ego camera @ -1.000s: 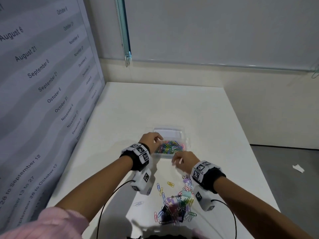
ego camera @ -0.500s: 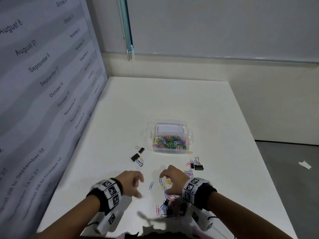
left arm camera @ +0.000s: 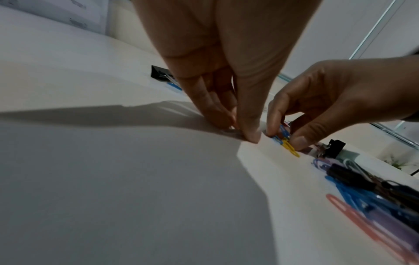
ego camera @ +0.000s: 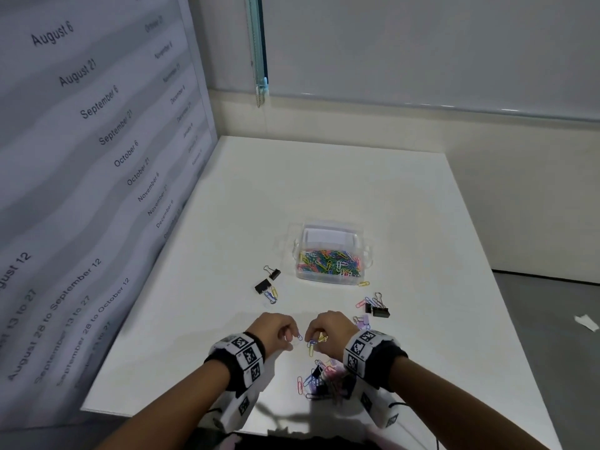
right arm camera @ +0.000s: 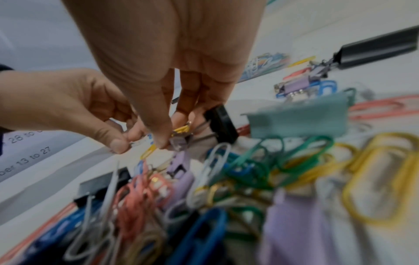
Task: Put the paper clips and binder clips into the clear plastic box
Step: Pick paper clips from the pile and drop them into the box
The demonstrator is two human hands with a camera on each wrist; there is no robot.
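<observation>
The clear plastic box [ego camera: 329, 278] stands mid-table, with several coloured paper clips in it. Near the front edge lies a tangled pile of paper clips and binder clips [ego camera: 323, 380]. Just beyond that pile, both hands are down at the tabletop. My left hand [ego camera: 292, 338] pinches a pale paper clip [right arm camera: 136, 143] against the table between thumb and fingers. Close beside it, my right hand [ego camera: 316, 340] pinches blue and yellow paper clips [left arm camera: 283, 139]. The fingertips of the two hands are almost touching.
Two black binder clips [ego camera: 268, 285] with a few paper clips lie left of the box. Another black binder clip [ego camera: 380, 311] with clips lies to its right, and a yellow paper clip [ego camera: 363, 283] lies by the box corner. A printed wall panel [ego camera: 97, 157] borders the table's left side.
Both hands have drawn back from the box to the near table beside the pile. They now pinch clips there.
</observation>
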